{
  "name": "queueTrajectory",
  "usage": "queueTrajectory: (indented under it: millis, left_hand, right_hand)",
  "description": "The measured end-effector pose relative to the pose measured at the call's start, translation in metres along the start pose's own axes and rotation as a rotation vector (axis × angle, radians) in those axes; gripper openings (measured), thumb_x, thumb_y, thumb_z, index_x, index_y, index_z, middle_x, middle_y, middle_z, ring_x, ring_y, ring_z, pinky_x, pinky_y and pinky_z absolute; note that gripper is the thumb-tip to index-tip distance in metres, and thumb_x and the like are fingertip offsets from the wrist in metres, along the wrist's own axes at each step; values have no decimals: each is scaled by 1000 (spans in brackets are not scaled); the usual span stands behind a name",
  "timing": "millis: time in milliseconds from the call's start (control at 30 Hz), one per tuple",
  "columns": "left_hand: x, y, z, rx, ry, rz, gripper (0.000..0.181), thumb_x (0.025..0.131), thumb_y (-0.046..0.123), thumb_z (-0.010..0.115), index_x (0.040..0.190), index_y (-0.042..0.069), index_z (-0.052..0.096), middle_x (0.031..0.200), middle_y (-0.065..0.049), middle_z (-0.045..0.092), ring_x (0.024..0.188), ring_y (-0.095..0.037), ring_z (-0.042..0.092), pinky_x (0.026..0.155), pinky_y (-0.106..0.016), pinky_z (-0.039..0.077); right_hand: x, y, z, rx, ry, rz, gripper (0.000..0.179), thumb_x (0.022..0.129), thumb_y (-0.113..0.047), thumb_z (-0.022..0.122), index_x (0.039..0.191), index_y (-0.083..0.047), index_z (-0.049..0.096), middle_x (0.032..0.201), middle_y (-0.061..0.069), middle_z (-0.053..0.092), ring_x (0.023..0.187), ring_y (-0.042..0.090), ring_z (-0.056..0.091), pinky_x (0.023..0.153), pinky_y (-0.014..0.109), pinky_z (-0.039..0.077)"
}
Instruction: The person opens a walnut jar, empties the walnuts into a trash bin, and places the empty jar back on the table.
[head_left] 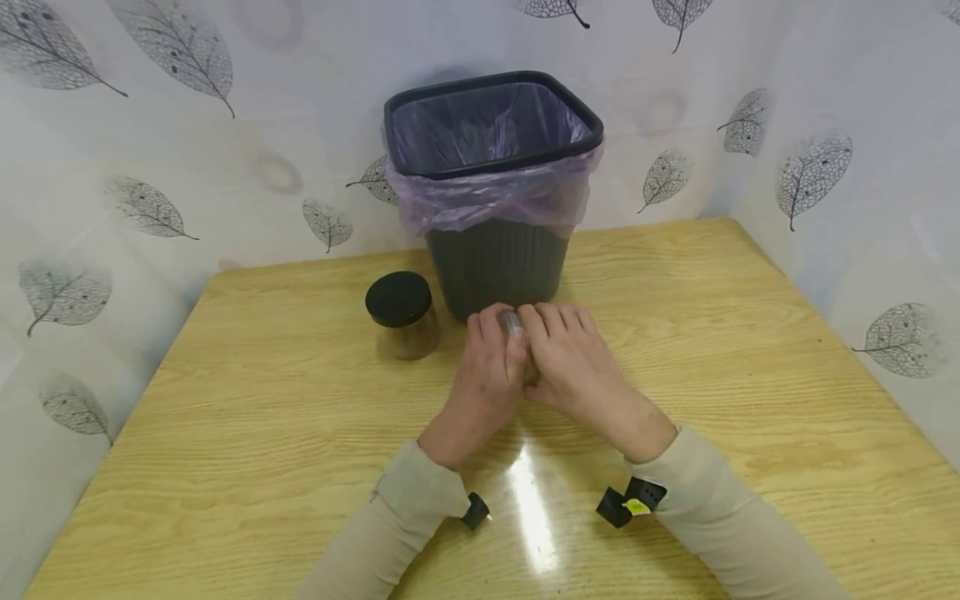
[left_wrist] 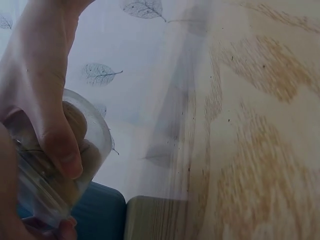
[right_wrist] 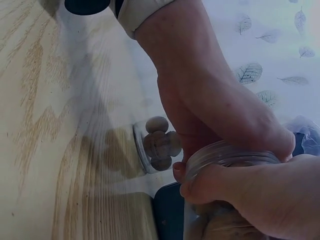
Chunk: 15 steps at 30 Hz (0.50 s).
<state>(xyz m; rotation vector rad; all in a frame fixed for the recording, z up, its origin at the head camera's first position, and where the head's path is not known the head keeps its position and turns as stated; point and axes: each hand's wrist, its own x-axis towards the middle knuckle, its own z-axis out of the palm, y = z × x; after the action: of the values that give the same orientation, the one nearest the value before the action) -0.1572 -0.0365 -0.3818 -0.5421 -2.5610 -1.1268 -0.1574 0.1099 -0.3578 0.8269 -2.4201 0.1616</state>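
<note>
I see jar (left_wrist: 101,137) near bin (head_left: 498,262) — left hand (head_left: 483,371) grasps its side, right hand (head_left: 579,360) curls fingers round its mouth. Uneven pull or eased left grip could tip it — brown contents (left_wrist: 91,161) spilling.

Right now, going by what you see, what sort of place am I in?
Probably an indoor corner set up as a tabletop workspace, though I can't tell whose: a wood-grain table against leaf-patterned walls, with a bag-lined bin standing on it.
</note>
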Motion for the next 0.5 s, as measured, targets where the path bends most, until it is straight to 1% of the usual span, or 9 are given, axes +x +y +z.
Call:
queueTrajectory:
  millis: [133,267,367,500]
  left_hand:
    - [-1,1,-1,-19,-21,-16,54,107,42,16,132,-1,38,121,-22,44,100,-30,49,83,-40,52]
    - [-2,1,-2,-22,-32,-28,51,108,39,17,131,-1,38,121,-22,44,99,-29,49,80,-39,52]
    - [-2,0,-1,-22,-27,-35,52,108,40,17,130,-1,39,120,-22,45,98,-29,49,79,-39,52]
    - [-1,0,-1,-18,-22,-37,51,108,39,17,129,-2,40,119,-23,45,99,-30,49,80,-40,52]
  right_hand:
    - [-1,-1,0,19,-24,6,83,57,-32,91,123,2,54,108,18,63,99,35,61,86,46,51]
    - [-3,-2,1,36,-36,10,87,56,-32,92,126,3,53,109,18,63,100,35,60,86,46,51]
    - [-3,-4,3,37,-24,12,88,56,-33,93,126,3,53,108,18,63,99,35,61,86,46,52]
    - [-3,-5,5,24,6,14,88,56,-35,93,125,4,54,107,18,63,99,35,61,86,46,52]
